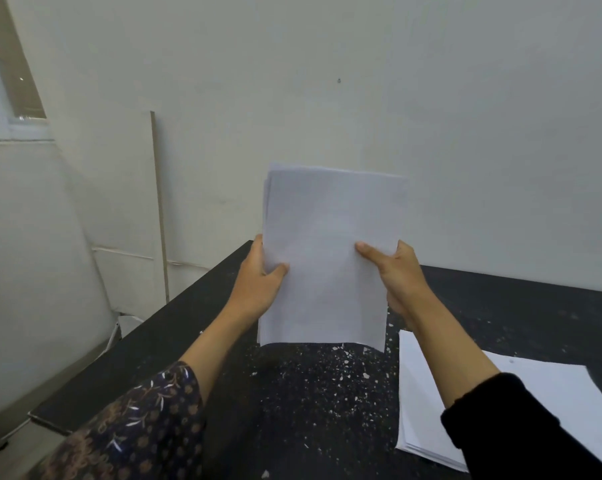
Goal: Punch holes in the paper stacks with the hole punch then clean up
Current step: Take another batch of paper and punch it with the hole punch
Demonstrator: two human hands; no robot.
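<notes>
Left hand (258,282) and right hand (398,275) clasp the stack (327,258) by its side edges, upright, its bottom edge touching the table (195,327) below the grip, likely to square the sheets. Punch unseen.

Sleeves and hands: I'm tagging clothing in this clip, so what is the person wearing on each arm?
The left sleeve is dark navy with a small brown and white floral print. The right sleeve is plain black. Both stop short of the wrist. The left hand and right hand are bare: no gloves, rings or watch visible.
</notes>
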